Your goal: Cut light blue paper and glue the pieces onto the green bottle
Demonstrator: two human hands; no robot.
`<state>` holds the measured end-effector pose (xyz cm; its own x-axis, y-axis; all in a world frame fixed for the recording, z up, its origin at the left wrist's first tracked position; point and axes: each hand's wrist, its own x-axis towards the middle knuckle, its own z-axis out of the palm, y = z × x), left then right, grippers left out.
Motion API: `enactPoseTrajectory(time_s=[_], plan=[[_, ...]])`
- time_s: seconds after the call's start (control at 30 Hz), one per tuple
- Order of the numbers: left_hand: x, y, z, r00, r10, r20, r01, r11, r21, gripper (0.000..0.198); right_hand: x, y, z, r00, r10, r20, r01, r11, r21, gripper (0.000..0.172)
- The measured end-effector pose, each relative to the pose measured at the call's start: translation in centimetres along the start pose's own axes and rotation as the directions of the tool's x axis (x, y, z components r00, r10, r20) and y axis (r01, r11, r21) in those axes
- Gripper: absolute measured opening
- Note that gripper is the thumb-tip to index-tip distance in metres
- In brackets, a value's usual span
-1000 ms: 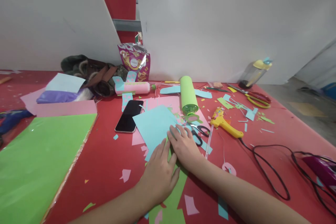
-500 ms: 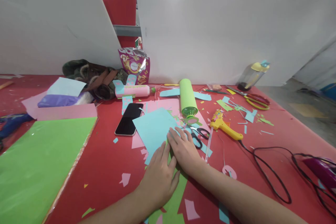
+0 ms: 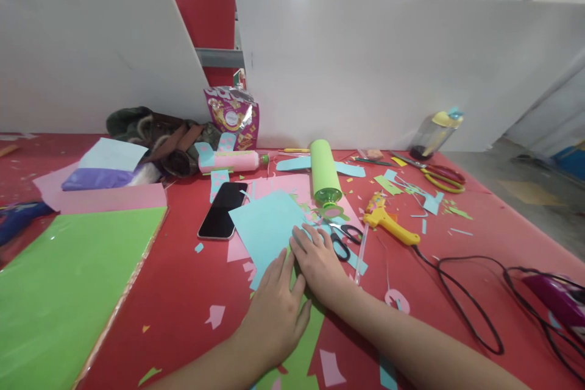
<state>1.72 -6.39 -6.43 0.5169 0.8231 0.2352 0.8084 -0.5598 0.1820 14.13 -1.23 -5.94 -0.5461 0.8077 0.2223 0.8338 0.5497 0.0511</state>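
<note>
**On the red bench, both hands flat on paper**

From the head view, I see my left hand [image 3: 274,308] lying flat, fingers spread, on a green paper strip [image 3: 299,347], its fingertips reaching the light blue sheet [image 3: 265,225]. My right hand [image 3: 320,262] lies just beside it, fingers extended and pressed down on the same blue sheet's near edge, holding nothing. Black scissors [image 3: 342,237] lie just right of that hand. A phone [image 3: 222,210] rests left of the sheet, a green-wrapped bottle [image 3: 324,172] behind it, and a yellow glue gun [image 3: 388,219] farther right.
</note>
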Motion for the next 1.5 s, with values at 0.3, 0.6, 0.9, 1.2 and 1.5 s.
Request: enactPoseTrajectory(time_s=[0.3, 0.6, 0.9, 1.2, 1.5], plan=[[0.0, 0.1, 0.1, 1.000, -0.006, -0.005, 0.006, 1.000, -0.014, 0.038, -0.2, 0.3, 0.0, 0.994, -0.059, -0.088, 0.062, 0.997, 0.034, 0.021], [0.0, 0.1, -0.1, 1.000, -0.024, -0.003, 0.024, 0.998, -0.066, 0.038, -0.3, 0.0, -0.3, 0.994, -0.077, -0.072, 0.079, 0.996, 0.028, 0.021], [0.1, 0.3, -0.4, 0.999, -0.018, 0.041, 0.021, 0.998, -0.066, 0.032, -1.5, -0.3, -0.9, 0.990, -0.012, 0.141, -0.005, 0.993, 0.120, 0.039], [0.3, 0.0, 0.0, 0.995, -0.096, -0.018, 0.093, 0.989, -0.115, 0.033, -1.7, -0.4, -1.4, 0.988, 0.005, 0.155, -0.021, 0.995, 0.099, 0.042], [0.4, -0.2, 0.1, 0.991, -0.125, -0.050, 0.121, 0.990, -0.077, 0.025, -1.8, -0.7, -1.0, 0.996, -0.045, 0.083, 0.045, 0.999, 0.003, 0.039]])
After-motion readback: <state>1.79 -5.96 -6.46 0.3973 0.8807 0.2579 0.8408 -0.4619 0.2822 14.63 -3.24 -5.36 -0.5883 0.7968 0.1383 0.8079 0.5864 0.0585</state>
